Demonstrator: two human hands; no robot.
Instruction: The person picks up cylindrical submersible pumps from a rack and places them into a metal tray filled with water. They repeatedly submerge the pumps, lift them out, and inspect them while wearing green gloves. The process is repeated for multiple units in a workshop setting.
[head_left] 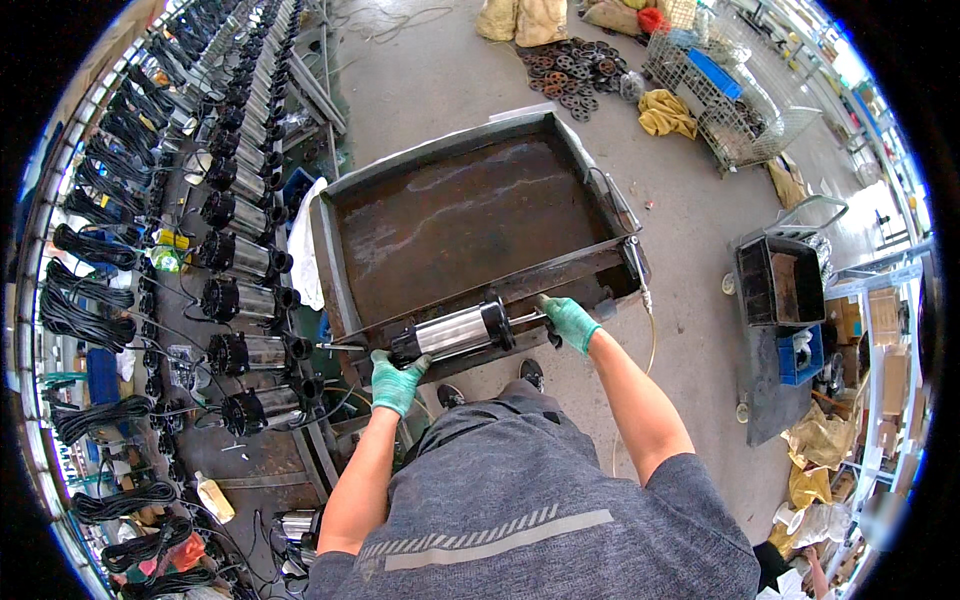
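A steel cylindrical pump (450, 332) with black end caps lies crosswise over the near edge of a dark metal tank (330, 260), just in front of me. My left hand (395, 384), in a green glove, grips the pump's left black end, its thumb along the steel body. From the right end cap a thin shiny rod (526, 318) sticks out. My right hand (571, 324), gloved alike, is closed at the rod's outer end; the fingertips are partly hidden. A small dark part shows just below that hand. Dark, wet-looking liquid with pale streaks appears inside the tank.
Rows of similar pumps (245, 255) and coiled black cables (85, 310) fill the left side. A thin hose (653, 345) hangs at the tank's right corner. Far right are a wire cage (735, 125), a cart with a black crate (755, 285), and a pile of dark round parts (575, 75).
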